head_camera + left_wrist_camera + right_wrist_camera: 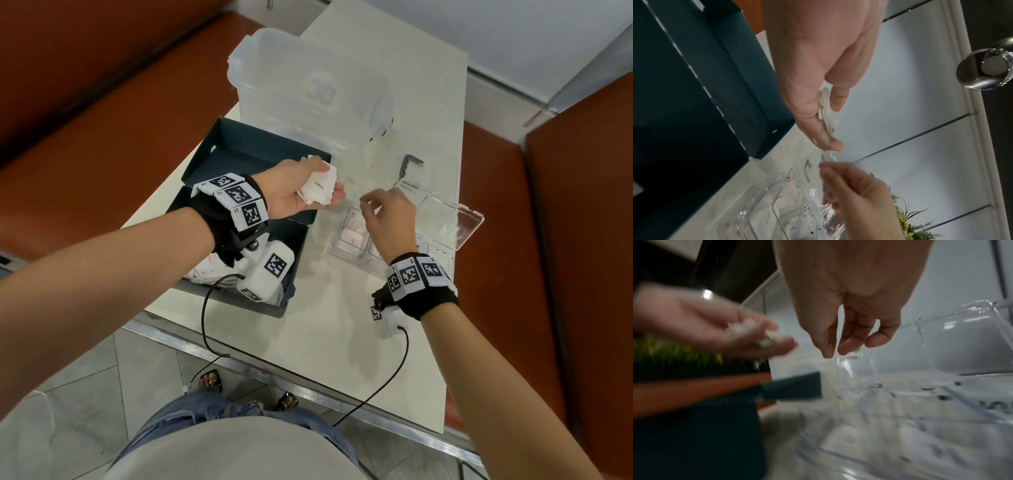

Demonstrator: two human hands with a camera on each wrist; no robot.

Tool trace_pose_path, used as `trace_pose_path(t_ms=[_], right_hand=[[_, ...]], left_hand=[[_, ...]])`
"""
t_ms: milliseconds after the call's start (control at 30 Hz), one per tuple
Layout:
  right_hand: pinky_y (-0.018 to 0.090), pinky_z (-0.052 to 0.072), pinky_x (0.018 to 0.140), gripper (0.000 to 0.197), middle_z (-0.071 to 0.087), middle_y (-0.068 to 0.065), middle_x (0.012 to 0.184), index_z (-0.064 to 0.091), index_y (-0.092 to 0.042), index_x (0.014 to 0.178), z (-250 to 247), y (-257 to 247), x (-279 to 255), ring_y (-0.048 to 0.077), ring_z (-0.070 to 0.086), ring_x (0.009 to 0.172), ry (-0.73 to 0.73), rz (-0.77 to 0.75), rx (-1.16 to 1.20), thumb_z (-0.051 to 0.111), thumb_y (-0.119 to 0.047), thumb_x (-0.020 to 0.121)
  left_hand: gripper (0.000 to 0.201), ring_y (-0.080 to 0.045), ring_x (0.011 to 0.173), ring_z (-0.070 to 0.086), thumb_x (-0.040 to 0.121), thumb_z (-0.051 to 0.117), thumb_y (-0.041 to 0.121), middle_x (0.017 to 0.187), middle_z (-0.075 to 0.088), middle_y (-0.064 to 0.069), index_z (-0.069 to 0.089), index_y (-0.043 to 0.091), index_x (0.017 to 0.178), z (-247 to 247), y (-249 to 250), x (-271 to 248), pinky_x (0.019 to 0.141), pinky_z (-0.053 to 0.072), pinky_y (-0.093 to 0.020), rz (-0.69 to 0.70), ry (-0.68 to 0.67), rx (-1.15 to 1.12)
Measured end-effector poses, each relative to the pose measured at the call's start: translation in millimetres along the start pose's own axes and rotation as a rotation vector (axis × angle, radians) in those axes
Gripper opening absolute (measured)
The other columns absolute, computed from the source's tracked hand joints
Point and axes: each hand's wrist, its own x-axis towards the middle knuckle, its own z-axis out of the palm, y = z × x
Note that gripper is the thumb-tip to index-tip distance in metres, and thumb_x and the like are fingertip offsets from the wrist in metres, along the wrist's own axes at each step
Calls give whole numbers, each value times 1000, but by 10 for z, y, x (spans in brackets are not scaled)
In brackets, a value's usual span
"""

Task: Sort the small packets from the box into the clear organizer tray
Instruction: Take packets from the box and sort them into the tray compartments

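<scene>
Dark teal cardboard is sitting at my left: the box (239, 219), lid flap raised, on the white table (342, 342). My left wrist camera is hanging over its inside and hiding most of the packets left in the box (202, 270), so I cannot count them; red print on them is showing but is too small to read. My left hand (294, 192) is hovering palm up over the box's far corner, fingers and thumb curling round a bunch of white packets (317, 188); the top one is reading "Sugar" in red. Behind it a frosted plastic tub (308, 92) is standing, its embossed mark too faint to read. Further right my right hand (387, 219) is hanging over the clear organizer tray (346, 253), fingers loosely bent and, in the right wrist view, gripping nothing. My hand is covering much of the tray; a few white packets with red print (352, 234) are lying in its left compartment. Its clear lid (455, 219) is lying open beyond.
</scene>
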Motion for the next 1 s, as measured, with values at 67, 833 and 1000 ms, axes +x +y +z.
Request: trace_pose_path(t_ms=[67,833,1000], right_hand=[[8,36,60,17,67,4,86,68,-19,101,-74,-149,-29,2,56,66,79,89,258,60,-30,91],[28,56,56,10,66,11,80,56,-6,98,-955,216,-298,21,67,61,-182,507,989,61,-2,91],[24,48,52,23,56,5,77,64,-10,114,-1239,441,-308,12,46,57,-273,422,700,61,-6,92]], left_hand=[[20,-36,95,63,100,42,8,109,59,-29,44,-4,117,35,-2,-7,81,57,-45,-29,-20,-42],[29,-27,99,69,83,71,0,108,70,-16,62,1,110,765,-526,82,70,61,-34,189,-79,217],[22,-17,79,73,81,75,4,88,76,-5,65,7,100,916,-661,99,64,58,-25,131,-144,266]])
